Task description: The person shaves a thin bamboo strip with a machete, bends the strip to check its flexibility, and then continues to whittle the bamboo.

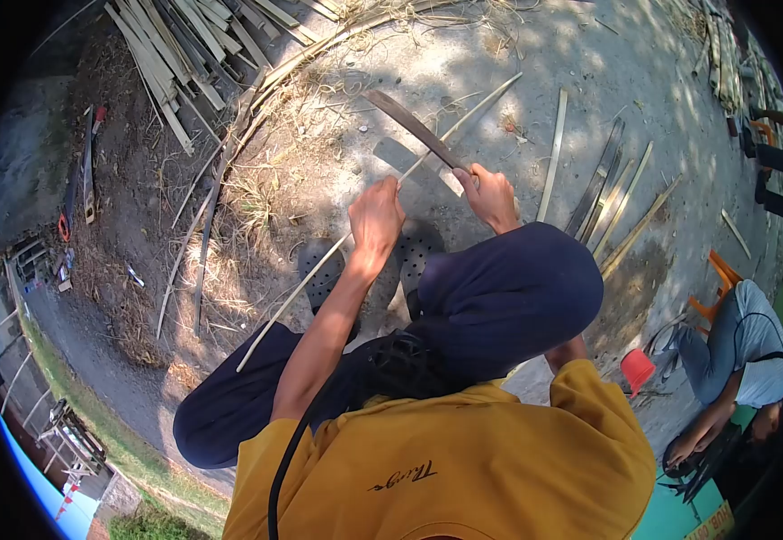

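mustard shirt [445, 459] up close, left hand [376, 218] curled tight round a thin strip [297, 292], right hand [492, 196] clenched on a long blade [414, 128]

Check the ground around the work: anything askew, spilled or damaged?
Nothing clearly damaged or spilled. Slightly odd: one short pale strip lies alone at right, apart from the fan of long dark and pale strips. Tangled tan dry fibres at left: probably debris.

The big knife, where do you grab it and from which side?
Best at the end inside the right hand, probably coming from the person's right. The big knife is long and flat, and its blade sticks out forward and left, away from those fingers.
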### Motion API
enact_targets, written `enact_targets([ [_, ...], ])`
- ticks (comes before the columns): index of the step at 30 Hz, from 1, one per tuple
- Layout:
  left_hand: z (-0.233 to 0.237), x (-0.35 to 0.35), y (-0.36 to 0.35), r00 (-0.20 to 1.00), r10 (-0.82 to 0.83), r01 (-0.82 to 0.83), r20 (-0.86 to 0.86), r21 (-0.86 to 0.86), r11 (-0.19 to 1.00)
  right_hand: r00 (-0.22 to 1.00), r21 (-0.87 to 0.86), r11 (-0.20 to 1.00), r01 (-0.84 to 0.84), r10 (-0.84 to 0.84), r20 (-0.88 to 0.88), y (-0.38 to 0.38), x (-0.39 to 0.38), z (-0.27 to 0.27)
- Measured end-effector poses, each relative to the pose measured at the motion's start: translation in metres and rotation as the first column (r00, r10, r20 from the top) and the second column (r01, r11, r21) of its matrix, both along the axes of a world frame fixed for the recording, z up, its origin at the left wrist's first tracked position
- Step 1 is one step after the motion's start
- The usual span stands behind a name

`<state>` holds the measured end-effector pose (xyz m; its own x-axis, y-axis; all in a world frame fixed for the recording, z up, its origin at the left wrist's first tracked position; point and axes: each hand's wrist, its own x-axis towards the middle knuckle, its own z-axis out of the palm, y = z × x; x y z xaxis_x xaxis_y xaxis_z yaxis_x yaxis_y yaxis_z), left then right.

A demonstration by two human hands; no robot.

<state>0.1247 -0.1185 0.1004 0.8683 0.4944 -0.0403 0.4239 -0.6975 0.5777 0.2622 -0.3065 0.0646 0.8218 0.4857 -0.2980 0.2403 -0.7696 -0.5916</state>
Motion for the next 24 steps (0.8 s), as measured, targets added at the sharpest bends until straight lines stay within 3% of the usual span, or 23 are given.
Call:
enact_targets([
  [1,-0.002,-0.003,0.002,1.0,-0.008,0.007,0.027,0.01,1.0,0.998,-0.046,0.999,0.016,-0.019,-0.06,0.0,0.006,-0.004],
  [5,-0.005,0.0,0.001,1.0,0.023,-0.023,0.004,-0.028,0.999,0.997,0.011,0.996,0.083,-0.083,-0.002,0.002,-0.016,-0.007],
  [9,0.015,0.003,-0.001,1.0,0.005,-0.006,-0.008,-0.056,0.998,0.996,0.083,0.997,-0.008,0.0,0.093,-0.003,-0.009,-0.01],
  [11,0.016,-0.003,0.001,0.999,0.012,-0.015,-0.037,-0.077,0.997,0.989,-0.016,0.99,0.14,-0.139,0.045,-0.005,0.014,-0.02],
  [13,0.014,0.005,0.005,0.999,0.03,-0.031,-0.024,-0.062,0.998,0.989,-0.012,0.991,0.13,-0.129,0.073,-0.002,0.018,-0.016],
  [15,0.017,0.001,-0.002,0.998,0.036,-0.039,-0.044,-0.069,0.997,0.997,0.054,0.995,0.082,-0.082,-0.01,-0.001,-0.007,0.001],
  [16,0.02,0.007,0.001,0.997,0.019,-0.023,-0.069,-0.052,0.998,0.999,0.059,0.998,0.023,-0.025,0.031,-0.003,-0.015,-0.002],
  [19,0.022,-0.006,0.006,0.997,0.001,-0.004,-0.078,-0.042,0.999,0.995,0.012,0.998,0.056,-0.057,0.082,-0.015,-0.001,-0.019],
  [20,0.019,-0.01,0.01,0.999,0.0,-0.003,-0.052,-0.049,0.999,0.991,-0.041,0.991,0.124,-0.126,-0.036,-0.018,0.018,-0.03],
  [24,0.013,-0.008,0.012,0.994,0.03,-0.032,-0.108,-0.023,0.999,0.987,-0.055,0.987,0.148,-0.151,-0.05,-0.011,0.012,-0.017],
])
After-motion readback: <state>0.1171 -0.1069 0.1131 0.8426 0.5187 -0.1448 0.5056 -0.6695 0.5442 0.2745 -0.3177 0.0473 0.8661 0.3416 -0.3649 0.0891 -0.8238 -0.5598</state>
